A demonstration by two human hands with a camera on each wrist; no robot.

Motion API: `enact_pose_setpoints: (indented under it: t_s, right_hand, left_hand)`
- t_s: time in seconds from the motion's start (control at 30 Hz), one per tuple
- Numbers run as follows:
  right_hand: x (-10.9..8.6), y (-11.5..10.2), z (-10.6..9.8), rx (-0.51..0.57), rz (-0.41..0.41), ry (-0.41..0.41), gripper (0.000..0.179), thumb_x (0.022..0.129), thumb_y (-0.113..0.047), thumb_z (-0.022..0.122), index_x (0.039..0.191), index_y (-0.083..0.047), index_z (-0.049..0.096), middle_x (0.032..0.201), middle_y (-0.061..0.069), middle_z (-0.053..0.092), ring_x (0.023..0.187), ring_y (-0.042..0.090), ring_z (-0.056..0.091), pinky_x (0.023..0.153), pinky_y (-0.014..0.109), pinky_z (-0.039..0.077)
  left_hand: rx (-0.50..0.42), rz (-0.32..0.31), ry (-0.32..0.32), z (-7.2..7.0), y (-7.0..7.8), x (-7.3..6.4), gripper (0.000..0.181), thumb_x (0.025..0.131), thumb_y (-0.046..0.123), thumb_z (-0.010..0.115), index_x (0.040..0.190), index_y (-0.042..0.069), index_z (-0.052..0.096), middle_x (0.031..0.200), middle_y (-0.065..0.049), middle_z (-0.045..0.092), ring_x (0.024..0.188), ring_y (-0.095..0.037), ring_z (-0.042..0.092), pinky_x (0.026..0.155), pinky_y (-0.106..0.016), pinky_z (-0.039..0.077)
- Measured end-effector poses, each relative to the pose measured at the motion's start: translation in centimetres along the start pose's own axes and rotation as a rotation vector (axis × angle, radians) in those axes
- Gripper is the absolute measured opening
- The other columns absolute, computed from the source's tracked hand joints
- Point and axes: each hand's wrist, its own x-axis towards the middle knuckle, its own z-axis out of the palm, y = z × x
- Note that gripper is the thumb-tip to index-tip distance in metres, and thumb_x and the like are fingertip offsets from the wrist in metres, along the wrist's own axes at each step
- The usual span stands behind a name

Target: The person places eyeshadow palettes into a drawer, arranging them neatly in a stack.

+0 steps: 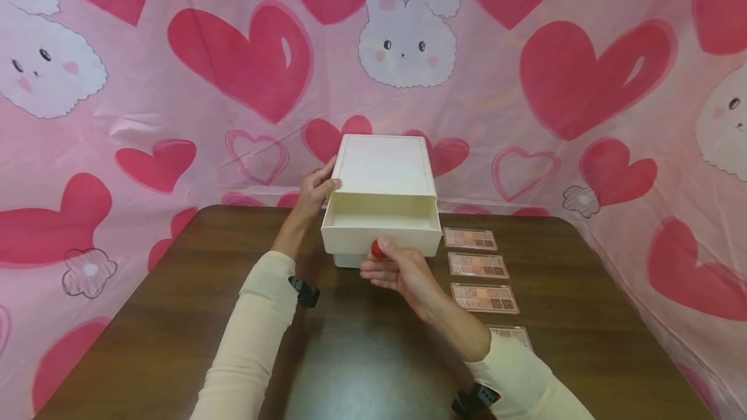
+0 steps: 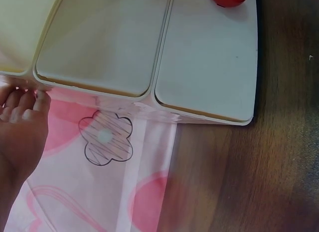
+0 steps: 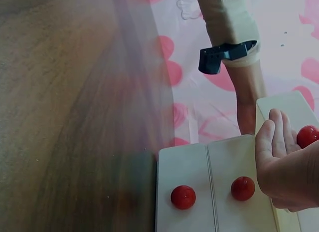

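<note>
A white drawer cabinet stands toward the back of the table, its top drawer pulled out. The visible part of that drawer's inside is bare. My right hand pinches the drawer's round red knob, thumb on top and the other fingers stretched out below. Against the cabinet's left side rests my left hand, thumb near the upper front edge. Lower drawers with red knobs sit closed beneath, seen in the right wrist view. In the left wrist view the left fingers touch the cabinet's side.
Several eyeshadow palettes lie in a column on the brown wooden table, right of the cabinet. The nearest is partly behind the right forearm. A pink cloth with hearts and rabbits hangs behind and around the table.
</note>
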Motion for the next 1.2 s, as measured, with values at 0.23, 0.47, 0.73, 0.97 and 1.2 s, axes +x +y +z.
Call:
enact_pose_setpoints:
  t_s: [0.23, 0.47, 0.73, 0.97, 1.2]
  right_hand:
    - [-0.8, 0.4, 0.2, 0.005, 0.001, -0.008, 0.057, 0.105, -0.04, 0.05, 0.124, 0.013, 0.06, 0.093, -0.001, 0.081, 0.089, 0.01, 0.076, 0.089, 0.03, 0.061]
    - [-1.8, 0.7, 0.5, 0.003, 0.003, -0.034, 0.053, 0.106, -0.039, 0.049, 0.121, 0.01, 0.063, 0.093, -0.003, 0.081, 0.091, 0.01, 0.076, 0.088, 0.027, 0.061]
    - [-3.1, 1.2, 0.6, -0.003, -0.001, -0.066, 0.051, 0.106, -0.039, 0.049, 0.118, 0.007, 0.065, 0.094, -0.004, 0.081, 0.093, 0.01, 0.076, 0.088, 0.027, 0.061]
    - [-4.3, 1.5, 0.9, -0.001, -0.012, -0.082, 0.049, 0.105, -0.037, 0.051, 0.117, 0.008, 0.066, 0.094, -0.004, 0.081, 0.093, 0.01, 0.076, 0.088, 0.026, 0.061]
    - [-5.4, 2.0, 1.2, 0.013, 0.004, -0.093, 0.047, 0.105, -0.035, 0.051, 0.117, 0.007, 0.066, 0.094, -0.005, 0.081, 0.093, 0.009, 0.076, 0.087, 0.024, 0.06]
  left_hand:
    - [-0.001, -0.004, -0.002, 0.0, -0.1, 0.0, 0.068, 0.091, 0.013, 0.052, 0.156, 0.005, 0.036, 0.161, -0.022, 0.039, 0.092, 0.001, 0.063, 0.073, -0.018, 0.058]
    - [0.025, 0.017, 0.01, 0.0, -0.2, 0.2, 0.067, 0.09, 0.012, 0.052, 0.155, 0.002, 0.037, 0.162, -0.019, 0.037, 0.111, -0.003, 0.055, 0.088, -0.011, 0.053]
    - [0.031, 0.021, 0.003, -0.1, -0.2, 0.3, 0.065, 0.092, 0.012, 0.051, 0.154, 0.001, 0.037, 0.16, -0.021, 0.038, 0.109, -0.001, 0.056, 0.09, -0.011, 0.052]
    - [0.03, 0.031, 0.01, -0.2, -0.2, 0.2, 0.065, 0.092, 0.012, 0.051, 0.154, 0.001, 0.037, 0.162, -0.018, 0.037, 0.108, 0.001, 0.056, 0.089, -0.01, 0.053]
    - [0.02, 0.029, -0.003, -0.2, -0.2, 0.2, 0.064, 0.092, 0.01, 0.05, 0.154, 0.0, 0.036, 0.161, -0.02, 0.037, 0.109, 0.003, 0.056, 0.091, -0.01, 0.052]
